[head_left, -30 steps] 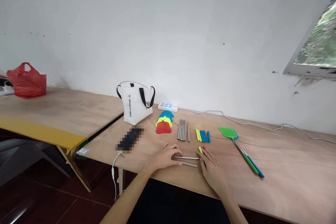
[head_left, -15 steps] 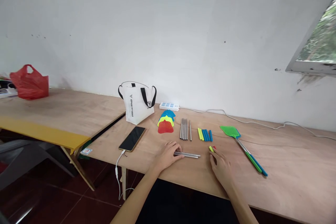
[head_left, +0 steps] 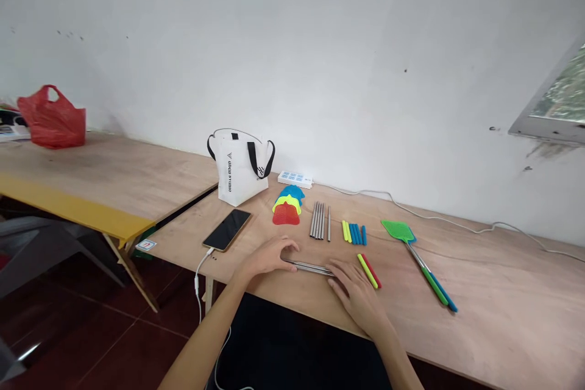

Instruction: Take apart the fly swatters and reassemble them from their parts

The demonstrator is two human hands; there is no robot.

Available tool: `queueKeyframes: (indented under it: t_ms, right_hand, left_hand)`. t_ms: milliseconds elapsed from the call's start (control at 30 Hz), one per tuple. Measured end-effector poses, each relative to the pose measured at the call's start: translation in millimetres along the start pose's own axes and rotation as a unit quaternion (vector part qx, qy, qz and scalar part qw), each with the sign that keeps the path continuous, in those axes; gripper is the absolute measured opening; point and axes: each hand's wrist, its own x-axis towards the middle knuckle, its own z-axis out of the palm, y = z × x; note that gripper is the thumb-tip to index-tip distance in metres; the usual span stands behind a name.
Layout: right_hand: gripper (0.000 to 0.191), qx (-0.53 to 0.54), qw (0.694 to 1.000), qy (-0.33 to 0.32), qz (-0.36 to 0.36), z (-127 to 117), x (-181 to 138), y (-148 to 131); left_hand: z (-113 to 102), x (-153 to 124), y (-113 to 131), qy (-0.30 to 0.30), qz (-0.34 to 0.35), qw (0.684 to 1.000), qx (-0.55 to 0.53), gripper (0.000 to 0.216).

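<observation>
Two or so thin metal rods (head_left: 311, 267) lie on the wooden table between my hands. My left hand (head_left: 269, 256) curves around their left end, the thumb beside the rods and a gap showing between thumb and fingers. At the right end, my right hand (head_left: 359, 292) has its fingertips and thumb about the rods, covering their tips. Just beyond it lie a yellow handle sleeve (head_left: 367, 270) and a red handle sleeve (head_left: 372, 272), side by side. Farther back are a row of metal rods (head_left: 317, 220), yellow and blue sleeves (head_left: 354, 233), and red, yellow and blue fly swatter heads (head_left: 286, 213).
Green and blue fly swatters (head_left: 423, 268) lie at the right. A phone (head_left: 227, 230) on a cable, a white bag (head_left: 240, 173) and a power strip (head_left: 295, 179) are at the left and back. Another table (head_left: 114, 167) carries a red plastic bag (head_left: 55, 119).
My right hand has let go of the yellow and red sleeves and moved left to the rods. My left hand has shifted left to the rods' end, its fingers wider apart. The view has shifted slightly.
</observation>
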Motion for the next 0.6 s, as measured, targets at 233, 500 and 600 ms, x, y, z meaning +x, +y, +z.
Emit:
queueKeyframes:
  t_ms: [233, 500, 600]
  right_hand:
    - [0.031, 0.004, 1.0, 0.017, 0.024, 5.7, 0.0, 2.7]
    - [0.037, -0.015, 0.998, 0.038, 0.047, 9.1, -2.4, 8.0]
    - [0.04, -0.022, 0.998, 0.04, 0.045, 11.0, -3.0, 8.1]
  left_hand:
    - [8.0, 4.4, 2.6, 0.023, -0.028, 0.999, -0.014, 0.038]
    - [-6.7, -2.3, -0.4, 0.161, -0.084, 0.983, -0.001, 0.031]
    - [-11.5, -7.3, -8.8, 0.181, -0.117, 0.976, 0.035, 0.032]
